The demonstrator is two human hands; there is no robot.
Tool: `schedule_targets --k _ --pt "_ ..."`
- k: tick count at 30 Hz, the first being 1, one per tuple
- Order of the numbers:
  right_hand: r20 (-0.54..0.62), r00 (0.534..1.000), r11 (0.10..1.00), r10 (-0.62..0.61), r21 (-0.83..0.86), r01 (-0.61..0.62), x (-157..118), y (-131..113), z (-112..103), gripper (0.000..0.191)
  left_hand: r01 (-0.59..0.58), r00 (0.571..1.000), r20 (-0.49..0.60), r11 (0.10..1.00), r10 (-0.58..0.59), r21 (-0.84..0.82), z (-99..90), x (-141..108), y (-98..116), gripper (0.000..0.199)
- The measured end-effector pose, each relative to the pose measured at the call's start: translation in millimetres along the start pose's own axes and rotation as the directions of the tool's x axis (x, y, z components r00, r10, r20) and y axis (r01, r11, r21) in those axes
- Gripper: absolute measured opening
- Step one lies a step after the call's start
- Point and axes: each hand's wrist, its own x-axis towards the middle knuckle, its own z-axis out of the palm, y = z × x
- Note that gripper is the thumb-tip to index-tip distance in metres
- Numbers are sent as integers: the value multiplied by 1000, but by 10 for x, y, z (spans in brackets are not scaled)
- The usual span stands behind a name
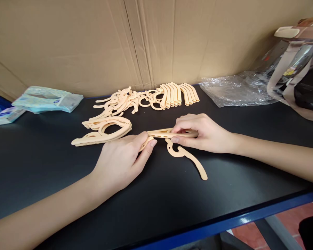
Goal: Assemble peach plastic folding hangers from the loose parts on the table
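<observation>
Between my hands is a cream plastic hanger piece (160,134) with small slots along its edge. My left hand (125,156) pinches its left end, with another cream part between thumb and fingers. My right hand (200,133) grips the right end of the slotted piece, its fingertips partly hidden behind it. Just below my right hand, a cream hooked part with a curved arm (195,161) lies on the black table. To the left of the held piece, flat folded hangers (104,133) are stacked close behind my left hand.
Loose hooked parts (125,100) are heaped at the back, beside rows of curved arms (172,94). Tissue packs (48,99) are at the back left. A clear plastic bag (232,90) and a strapped bottle (299,52) stand at the right, before a cardboard wall (94,45).
</observation>
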Motion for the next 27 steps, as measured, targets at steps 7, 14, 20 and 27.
schedule_targets --k 7,14,20,27 --pt "17 999 999 -35 -21 36 -22 17 4 17 139 990 5 990 -139 34 -15 3 13 41" --pt "25 995 994 -101 45 99 -31 14 -5 22 167 986 11 985 -167 41 -27 20 23 41" --pt "-55 991 991 -118 63 122 -31 -18 -5 16 101 993 59 995 -101 17 -32 37 -18 48" --pt "-100 981 984 -169 32 173 -45 -49 12 16 15 996 88 998 -10 -62 -19 20 -50 47"
